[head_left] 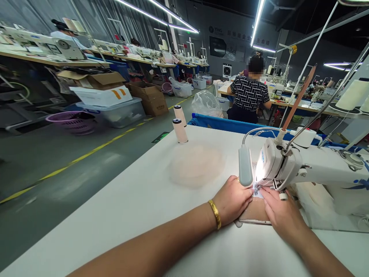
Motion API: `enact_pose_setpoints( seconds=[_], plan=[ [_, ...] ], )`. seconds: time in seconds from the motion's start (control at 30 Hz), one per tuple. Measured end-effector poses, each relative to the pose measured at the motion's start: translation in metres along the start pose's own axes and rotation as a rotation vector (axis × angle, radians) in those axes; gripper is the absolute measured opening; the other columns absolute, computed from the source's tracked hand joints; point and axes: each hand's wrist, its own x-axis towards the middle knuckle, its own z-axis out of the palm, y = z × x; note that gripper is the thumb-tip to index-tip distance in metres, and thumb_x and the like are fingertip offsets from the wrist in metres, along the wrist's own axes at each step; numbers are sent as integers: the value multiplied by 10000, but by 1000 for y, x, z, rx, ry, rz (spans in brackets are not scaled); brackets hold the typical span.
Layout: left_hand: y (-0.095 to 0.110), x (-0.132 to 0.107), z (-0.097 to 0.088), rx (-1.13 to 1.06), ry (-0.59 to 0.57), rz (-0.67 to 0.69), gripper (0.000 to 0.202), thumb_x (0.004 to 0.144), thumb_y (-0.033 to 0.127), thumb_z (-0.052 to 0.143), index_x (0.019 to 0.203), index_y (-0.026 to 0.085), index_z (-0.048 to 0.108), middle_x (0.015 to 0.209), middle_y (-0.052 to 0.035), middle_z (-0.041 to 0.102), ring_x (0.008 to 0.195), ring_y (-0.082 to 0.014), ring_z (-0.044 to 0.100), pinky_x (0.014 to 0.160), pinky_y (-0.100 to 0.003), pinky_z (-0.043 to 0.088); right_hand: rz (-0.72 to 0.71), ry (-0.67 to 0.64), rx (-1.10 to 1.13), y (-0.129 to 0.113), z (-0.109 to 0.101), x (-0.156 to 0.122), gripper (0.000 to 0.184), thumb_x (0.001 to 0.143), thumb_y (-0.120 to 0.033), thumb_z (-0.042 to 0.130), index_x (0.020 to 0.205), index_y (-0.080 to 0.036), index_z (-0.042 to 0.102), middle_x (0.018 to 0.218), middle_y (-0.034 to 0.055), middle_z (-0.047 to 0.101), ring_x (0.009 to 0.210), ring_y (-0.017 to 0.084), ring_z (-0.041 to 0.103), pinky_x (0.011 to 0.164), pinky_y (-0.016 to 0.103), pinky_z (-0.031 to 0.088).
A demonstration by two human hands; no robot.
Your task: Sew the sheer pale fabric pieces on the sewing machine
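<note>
A white sewing machine [276, 157] stands at the right, its lamp lighting the needle area. Under the presser foot [255, 189] lies a small pale piece of fabric [258, 194], mostly covered by my fingers. My left hand [233, 198], with a gold bracelet [215, 214] at the wrist, has its fingers closed together at the left edge of the fabric, beside the foot. Stretched out flat, the fingers of my right hand [281, 209] press down just right of the foot. A brownish surface [256, 211] shows between both hands; whether it is cloth I cannot tell.
Two pale thread spools [180, 131] stand at the far left corner of the white table [138, 196]. A blurred beige patch [198, 163] lies mid-table. A grey lamp head [245, 166] hangs beside the needle. Beyond the blue cloth bin [227, 123], a person [250, 92] sits at another machine.
</note>
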Motion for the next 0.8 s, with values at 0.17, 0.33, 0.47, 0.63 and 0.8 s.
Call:
enact_pose_setpoints(
  seconds=[0.17,0.33,0.47,0.63,0.8],
  plan=[
    [0,-1,-4,69,-32,-104,223,969,299,646,1160,184,664,1275,-143,677,1179,-331,617,949,-457,524,-4,61,72,-2,-2,-2,410,1015,-116,429,1341,-177,670,1237,156,733,1130,317,670,928,476,575],
    [14,-1,-17,176,-182,-195,299,978,388,662,1183,169,666,1248,-158,684,1226,-366,612,952,-490,514,-133,137,214,-12,-9,1,417,985,-38,417,1294,-204,642,1228,120,729,1117,280,682,871,424,610],
    [34,-5,-43,130,-384,-211,152,962,303,633,900,186,708,927,-79,735,864,-290,700,759,-411,510,-257,123,317,-30,-19,6,463,991,-83,451,1430,-195,546,1366,136,672,1278,297,617,991,462,584],
    [23,-8,-59,30,-360,-336,62,867,233,637,818,196,632,856,-50,696,794,-248,648,694,-357,487,-410,61,442,-42,-25,4,415,1001,-98,475,1397,-200,550,1236,129,725,1170,280,664,963,455,577],
    [-2,-8,-43,85,-247,-365,183,826,235,670,991,165,632,1060,-117,660,983,-305,602,920,-442,512,-494,41,508,-43,-26,-1,349,985,-67,490,1302,-186,573,1118,117,742,1055,253,689,873,395,568]
  ],
)
